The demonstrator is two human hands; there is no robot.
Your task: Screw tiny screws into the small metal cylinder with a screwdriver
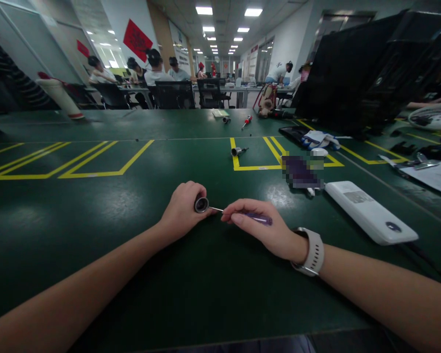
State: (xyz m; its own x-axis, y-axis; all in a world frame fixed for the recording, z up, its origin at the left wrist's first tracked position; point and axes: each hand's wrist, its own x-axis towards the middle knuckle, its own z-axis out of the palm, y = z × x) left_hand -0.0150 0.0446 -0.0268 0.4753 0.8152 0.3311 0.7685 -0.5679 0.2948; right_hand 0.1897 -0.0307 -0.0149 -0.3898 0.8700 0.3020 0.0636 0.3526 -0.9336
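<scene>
My left hand (184,208) is closed around a small round metal part (201,204) with a hollow, cup-like end turned toward me. A screwdriver with a purple see-through handle (259,217) lies in the grip of my right hand (257,220). Its thin shaft (216,209) points left and reaches the side of the metal part; whether the tip sits in a screw there is hidden by my left fingers. Both hands are low over the green table (191,289).
A similar metal part (237,152) lies ahead by the yellow tape, another (226,120) farther back near a red screwdriver (247,121). To the right are a white power bank-like box (369,211), a blurred-out dark object (300,171), gloves (319,139) and a clipboard (431,171).
</scene>
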